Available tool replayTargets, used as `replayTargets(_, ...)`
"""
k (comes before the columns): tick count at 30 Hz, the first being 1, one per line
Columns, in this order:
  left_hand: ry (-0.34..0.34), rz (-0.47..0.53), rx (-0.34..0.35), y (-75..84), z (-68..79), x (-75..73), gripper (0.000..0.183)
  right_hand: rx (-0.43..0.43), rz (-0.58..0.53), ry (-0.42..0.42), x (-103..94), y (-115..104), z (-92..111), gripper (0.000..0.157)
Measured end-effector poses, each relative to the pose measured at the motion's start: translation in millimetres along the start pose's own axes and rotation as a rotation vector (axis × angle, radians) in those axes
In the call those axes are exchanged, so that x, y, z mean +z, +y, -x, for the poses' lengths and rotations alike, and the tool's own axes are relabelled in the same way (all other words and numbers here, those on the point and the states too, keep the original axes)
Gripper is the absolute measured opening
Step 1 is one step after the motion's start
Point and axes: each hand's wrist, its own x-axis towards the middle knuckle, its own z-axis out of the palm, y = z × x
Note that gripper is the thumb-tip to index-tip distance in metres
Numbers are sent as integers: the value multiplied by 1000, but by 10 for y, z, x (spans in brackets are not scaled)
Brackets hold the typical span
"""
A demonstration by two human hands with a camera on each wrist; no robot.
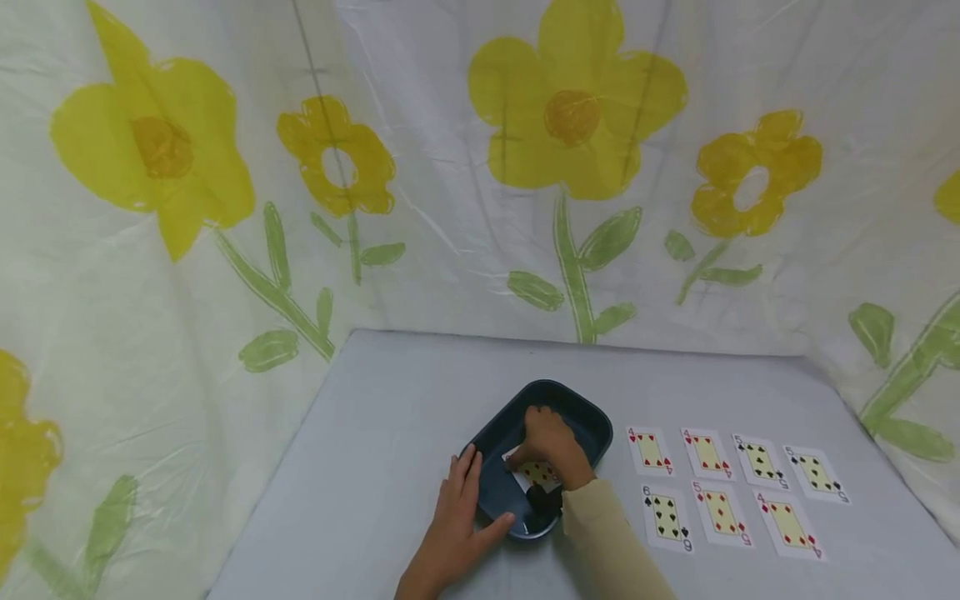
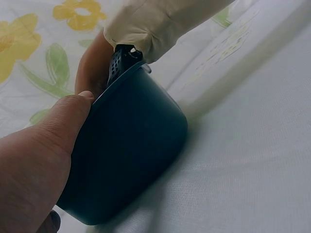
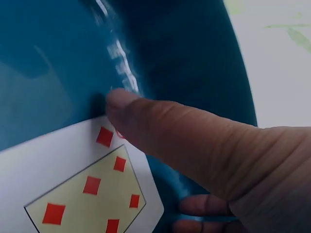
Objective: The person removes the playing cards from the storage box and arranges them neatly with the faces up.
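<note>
A dark blue plastic tub (image 1: 491, 492) stands at an angle on the table. Across its near left corner spreads my left hand (image 1: 457, 525), with straight fingers along the left side and the thumb at the near rim; in the left wrist view that thumb (image 2: 68, 116) lies against the tub's outer wall. My right hand (image 1: 551, 437) reaches down inside the tub. Its straight thumb (image 3: 160, 119) touches a corner of a diamonds playing card (image 3: 80, 189), whose rank is covered. Two other fingertips (image 3: 204, 205) appear beside the card, apart from it.
Several face-up playing cards (image 1: 723, 512) lie in two rows on the table's right side, red and black suits mixed. The white cloth-covered table (image 1: 360, 467) ends at a flower-printed curtain (image 1: 435, 250). A black wrist device (image 1: 543, 502) sits by the right sleeve.
</note>
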Motion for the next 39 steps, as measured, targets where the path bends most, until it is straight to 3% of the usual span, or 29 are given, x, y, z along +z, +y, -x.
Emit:
replayTargets(3,9,1,3,-1,-6,-6,92,5,12,-6,-13,-13,-18,90)
replayTargets(8,5,2,-11,-9,-6,3,92,14,28,-29,-35,-7,-18,57)
replayTargets(11,-6,0,-21,-8,-2,0,93,2,13,-40,-35,-10,-16,46)
replayTargets(18,-6,4,-22,-8,-10,-14,92,-29,-5,-25,-38,1,-51,50)
replayTargets(23,0,12,-18,-14,-8,8,92,-19,-87,4,-29,30,-30,51)
replayTargets(31,-2,12,-19,-3,10,15,93,-174,-126,116,20,84,-44,39)
replayTargets(39,7,-7,-26,17,0,6,94,-160,-159,157,-17,70,-26,39)
